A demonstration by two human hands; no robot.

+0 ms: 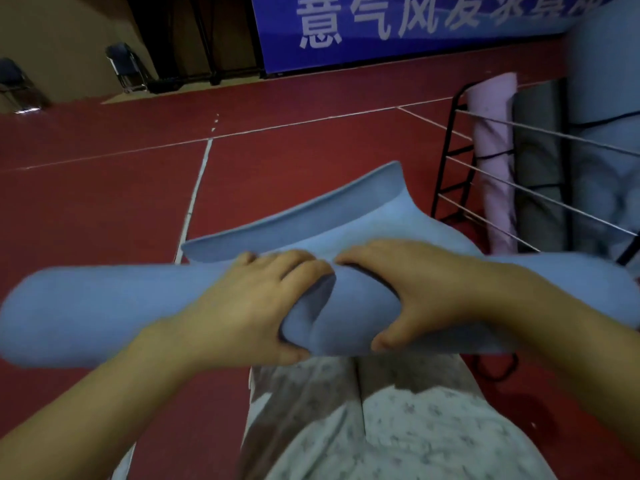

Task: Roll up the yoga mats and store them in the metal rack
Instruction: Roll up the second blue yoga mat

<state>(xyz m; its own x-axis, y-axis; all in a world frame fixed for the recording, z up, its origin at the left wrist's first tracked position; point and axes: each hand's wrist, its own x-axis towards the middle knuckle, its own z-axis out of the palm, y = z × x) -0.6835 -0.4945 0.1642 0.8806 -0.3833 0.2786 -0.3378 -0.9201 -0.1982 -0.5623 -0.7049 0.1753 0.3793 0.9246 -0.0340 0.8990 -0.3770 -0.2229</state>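
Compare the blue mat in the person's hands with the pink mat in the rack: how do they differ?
The blue mat lies crosswise, gripped by the left hand and right hand; the pink mat stands upright in the metal rack. The blue mat's end flap hangs loose; the pink mat is fully rolled, with a dark band around it. Both are rolled.

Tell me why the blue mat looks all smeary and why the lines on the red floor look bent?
Head view: the blue mat is smeared at its ends, likely motion blur, while both hands, left and right, look sharper; the wide-angle lens bows the floor lines and the metal rack; the light is dim and soft, with no glare.
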